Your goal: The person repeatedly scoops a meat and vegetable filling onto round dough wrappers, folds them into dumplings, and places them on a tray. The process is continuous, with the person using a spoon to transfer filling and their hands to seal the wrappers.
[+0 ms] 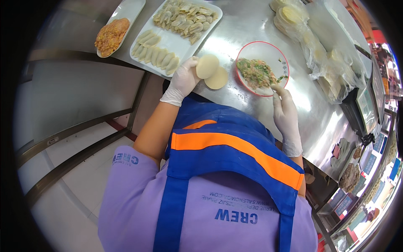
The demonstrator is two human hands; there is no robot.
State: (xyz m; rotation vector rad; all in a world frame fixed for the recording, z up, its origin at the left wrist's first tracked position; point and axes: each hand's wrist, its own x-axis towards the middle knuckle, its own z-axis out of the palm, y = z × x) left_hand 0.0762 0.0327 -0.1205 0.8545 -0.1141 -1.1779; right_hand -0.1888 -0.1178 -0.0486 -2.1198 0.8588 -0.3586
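Note:
My left hand [185, 78], in a white glove, pinches a round dumpling wrapper [207, 66] at its edge. A second wrapper [216, 78] lies partly beneath it, over the steel table. On the right, my gloved right hand [284, 108] grips the end of a thin utensil at the near rim of a red-rimmed white bowl [282, 54]; most of the utensil is hidden. Chopped filling with green bits [256, 72] fills the bowl's left part. Beyond my left hand stands a white tray [180, 45], with folded dumplings [157, 56] in rows in front and a heap of dumplings [185, 19] behind.
At the far left, a white dish [133, 9] holds orange filling [111, 35]. Bagged wrappers [307, 37] lie at the back right of the steel table [252, 19]. A scale [365, 105] and dishes of dark filling [349, 177] are farther right. The table's near edge runs before my apron.

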